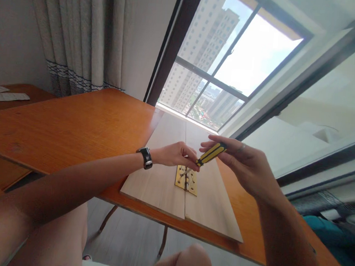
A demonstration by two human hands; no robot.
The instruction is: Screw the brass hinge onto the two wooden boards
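A yellow and black screwdriver (212,153) slants over two pale wooden boards (157,189) lying side by side. My left hand (180,154), with a watch on its wrist, pinches the screwdriver's front end near the shaft. Around the back of the handle are the fingers of my right hand (243,160). Below them a brass hinge (186,182) lies across the seam between the boards. The shaft points down to the hinge's left leaf, where a screw seems to stand; the exact contact is too small to tell.
The boards rest on an orange-brown wooden table (105,115). Behind it are a window (213,70) and a grey curtain (93,32). Papers (6,96) lie at the far left. Teal fabric (323,232) is at the right, and my knees are below the table's front edge.
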